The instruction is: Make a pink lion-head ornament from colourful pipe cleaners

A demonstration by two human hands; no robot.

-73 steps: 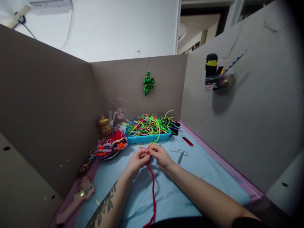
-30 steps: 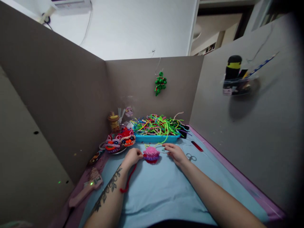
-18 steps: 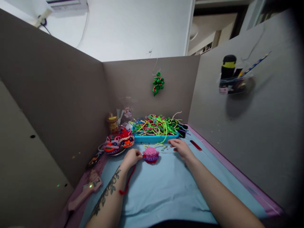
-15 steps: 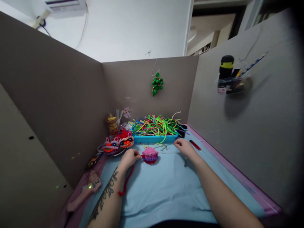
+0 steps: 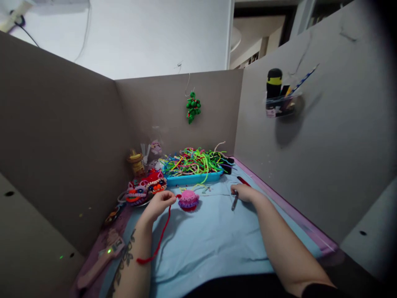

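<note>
My left hand point(image 5: 161, 202) pinches a length of red yarn point(image 5: 163, 231) whose loose tail hangs down onto the cloth. Just right of those fingertips is a small round piece of pink, purple and red yarn work point(image 5: 188, 199), joined to the yarn at its left side. My right hand point(image 5: 242, 193) is closed around the upper end of a small dark metal tool point(image 5: 235, 201); its exact kind is too small to tell. A thin pale thread runs across the cloth from the yarn piece toward the right hand.
A blue tray point(image 5: 194, 178) heaped with colourful yarn strands stands at the back. Left are finished yarn faces point(image 5: 145, 188), a jar point(image 5: 136, 164) and a pink glue gun point(image 5: 102, 258). A red-handled item point(image 5: 243, 181) lies beyond my right hand. Grey panels point(image 5: 173, 107) enclose the table.
My right hand has moved down and toward me onto the metal tool, which lay on the cloth before. The left hand still holds the red yarn, lifted slightly. The view has turned right.
</note>
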